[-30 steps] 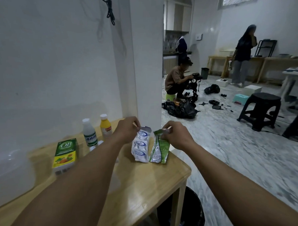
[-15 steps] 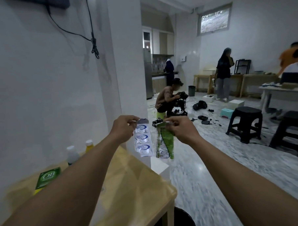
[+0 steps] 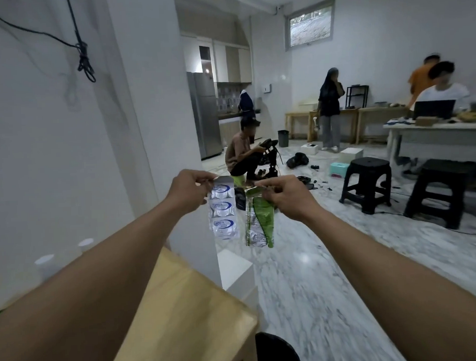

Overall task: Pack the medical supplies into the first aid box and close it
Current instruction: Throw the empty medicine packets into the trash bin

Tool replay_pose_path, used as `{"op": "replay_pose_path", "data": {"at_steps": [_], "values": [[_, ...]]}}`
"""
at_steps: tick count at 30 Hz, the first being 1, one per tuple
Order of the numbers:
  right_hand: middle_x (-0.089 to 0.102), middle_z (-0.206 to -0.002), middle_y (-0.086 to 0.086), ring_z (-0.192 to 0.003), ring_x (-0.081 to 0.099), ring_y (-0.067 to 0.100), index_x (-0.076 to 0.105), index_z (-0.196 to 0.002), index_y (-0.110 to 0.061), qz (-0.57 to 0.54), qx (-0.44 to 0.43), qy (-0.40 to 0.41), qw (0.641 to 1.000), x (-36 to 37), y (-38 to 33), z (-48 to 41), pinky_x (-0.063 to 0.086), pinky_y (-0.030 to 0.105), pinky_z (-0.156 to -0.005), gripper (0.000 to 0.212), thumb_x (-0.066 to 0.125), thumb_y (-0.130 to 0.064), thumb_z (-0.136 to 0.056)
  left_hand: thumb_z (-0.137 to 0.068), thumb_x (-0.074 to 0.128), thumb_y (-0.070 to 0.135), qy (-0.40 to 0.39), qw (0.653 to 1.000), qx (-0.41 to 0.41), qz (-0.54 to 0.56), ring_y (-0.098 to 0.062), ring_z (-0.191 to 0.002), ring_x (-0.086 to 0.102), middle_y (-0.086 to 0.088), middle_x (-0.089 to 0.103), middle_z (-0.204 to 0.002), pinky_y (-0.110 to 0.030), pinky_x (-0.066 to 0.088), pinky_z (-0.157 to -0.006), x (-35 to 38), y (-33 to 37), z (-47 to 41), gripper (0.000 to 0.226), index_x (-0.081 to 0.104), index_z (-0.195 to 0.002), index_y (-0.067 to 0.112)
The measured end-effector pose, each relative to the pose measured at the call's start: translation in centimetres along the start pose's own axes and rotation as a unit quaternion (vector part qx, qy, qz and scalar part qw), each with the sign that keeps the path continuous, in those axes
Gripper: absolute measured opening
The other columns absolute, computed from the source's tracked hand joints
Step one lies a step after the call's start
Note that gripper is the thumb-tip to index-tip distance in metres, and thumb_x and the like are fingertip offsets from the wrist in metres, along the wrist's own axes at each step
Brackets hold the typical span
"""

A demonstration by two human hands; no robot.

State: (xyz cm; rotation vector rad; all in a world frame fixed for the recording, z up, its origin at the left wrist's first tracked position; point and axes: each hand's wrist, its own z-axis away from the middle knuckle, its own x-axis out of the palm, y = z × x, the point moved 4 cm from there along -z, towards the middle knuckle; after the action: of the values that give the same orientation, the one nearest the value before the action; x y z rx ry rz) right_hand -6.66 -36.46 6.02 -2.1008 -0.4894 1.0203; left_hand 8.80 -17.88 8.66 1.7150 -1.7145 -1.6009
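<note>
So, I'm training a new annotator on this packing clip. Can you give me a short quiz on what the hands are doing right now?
1. True or false: the left hand pinches the blue-and-white pill strip by its top edge.
2. Where are the two strips? A: stacked together in one hand. B: hanging in the air, one from each hand, beyond the wooden table. C: tucked into a box.
3. Fill in: the right hand pinches a strip whose printed side is ___.

Key: 1 true. 2 B. 3 green, as the green strip shows.
</note>
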Motion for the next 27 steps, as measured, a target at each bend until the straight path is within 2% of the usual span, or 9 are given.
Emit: {"op": "replay_pose_path", "data": {"at_steps": [4,9,12,14,17,19,22,24,27], "values": [[0.052,-0.065,-0.021,-0.048,0.046,-0.001,0.074,-0.116,-0.024,0.029,0.026,0.002,0.999,0.7,3.6,0.8,0.034,0.013,-0.049,0.026,0.066,-0.014,-0.093,-0.092,0.065,0.006,-0.022,1.000,-0.010,-0.012,-0.020,-0.075,0.063,-0.009,0.072,-0.097,-0.035,0.060,-0.074,2.3,-1.6,-0.8,0.019,0.075,-0.106,0.014],[0.072,-0.081,-0.001,-0.062,0.058,0.021,0.075,-0.114,-0.026,0.045,0.058,-0.007,0.997,2.7,8.4,2.1,0.048,0.035,-0.060,0.024,0.068,-0.018,-0.093,-0.089,0.069,0.002,-0.054,0.998,-0.034,-0.013,-0.020,-0.072,0.064,-0.011,0.070,-0.099,-0.030,0.059,-0.067,5.0,-4.3,-1.1,0.020,0.073,-0.104,0.014],[0.071,-0.096,-0.001,-0.073,0.061,0.010,0.074,-0.116,-0.026,0.055,0.080,-0.017,0.995,4.3,11.5,2.9,0.044,0.019,-0.056,0.026,0.066,-0.017,-0.093,-0.088,0.069,-0.001,-0.075,0.996,-0.043,-0.025,-0.022,-0.074,0.065,-0.010,0.069,-0.101,-0.025,0.061,-0.061,6.7,-5.9,-1.4,0.024,0.072,-0.108,0.011],[0.068,-0.094,-0.002,-0.065,0.053,0.000,0.073,-0.117,-0.024,0.060,0.098,-0.030,0.993,5.3,13.5,3.6,0.038,0.011,-0.053,0.028,0.065,-0.013,-0.093,-0.087,0.068,-0.003,-0.089,0.994,-0.049,-0.033,-0.021,-0.071,0.064,-0.012,0.068,-0.101,-0.025,0.061,-0.058,7.8,-7.1,-1.6,0.027,0.072,-0.111,0.008],[0.066,-0.093,-0.004,-0.066,0.052,0.004,0.073,-0.118,-0.026,0.072,0.114,-0.054,0.989,7.1,16.1,4.8,0.038,0.019,-0.055,0.031,0.061,-0.010,-0.094,-0.087,0.067,-0.006,-0.113,0.991,-0.054,-0.050,-0.022,-0.067,0.064,-0.012,0.067,-0.099,-0.028,0.061,-0.059,9.5,-9.1,-1.6,0.028,0.072,-0.112,0.006],[0.065,-0.097,-0.005,-0.079,0.054,0.012,0.073,-0.119,-0.026,0.084,0.127,-0.073,0.986,8.4,17.8,5.7,0.035,0.015,-0.055,0.033,0.059,-0.009,-0.094,-0.086,0.067,-0.008,-0.128,0.988,-0.058,-0.066,-0.026,-0.069,0.066,-0.011,0.067,-0.095,-0.030,0.062,-0.060,10.6,-10.2,-1.5,0.029,0.072,-0.112,0.004],[0.065,-0.096,-0.004,-0.080,0.056,0.017,0.073,-0.118,-0.026,0.091,0.148,-0.103,0.979,10.3,20.2,7.2,0.038,0.019,-0.055,0.034,0.056,-0.008,-0.095,-0.086,0.065,-0.010,-0.154,0.982,-0.072,-0.081,-0.027,-0.067,0.066,-0.009,0.067,-0.088,-0.031,0.061,-0.060,12.4,-11.6,-1.1,0.029,0.071,-0.111,0.003],[0.069,-0.104,0.003,-0.080,0.058,0.019,0.072,-0.119,-0.026,0.089,0.166,-0.120,0.975,11.3,21.6,8.0,0.043,0.025,-0.062,0.034,0.056,-0.009,-0.095,-0.087,0.064,-0.009,-0.172,0.977,-0.077,-0.099,-0.024,-0.062,0.066,-0.009,0.067,-0.088,-0.027,0.061,-0.057,13.4,-12.6,-0.9,0.028,0.072,-0.110,0.004],[0.068,-0.120,0.007,-0.087,0.055,0.017,0.070,-0.122,-0.025,0.096,0.187,-0.149,0.966,12.8,23.4,9.1,0.039,0.025,-0.073,0.035,0.054,-0.008,-0.096,-0.088,0.062,-0.010,-0.202,0.968,-0.085,-0.121,-0.024,-0.062,0.066,-0.012,0.068,-0.094,-0.023,0.060,-0.054,14.9,-13.7,-0.7,0.028,0.072,-0.109,0.005]]}}
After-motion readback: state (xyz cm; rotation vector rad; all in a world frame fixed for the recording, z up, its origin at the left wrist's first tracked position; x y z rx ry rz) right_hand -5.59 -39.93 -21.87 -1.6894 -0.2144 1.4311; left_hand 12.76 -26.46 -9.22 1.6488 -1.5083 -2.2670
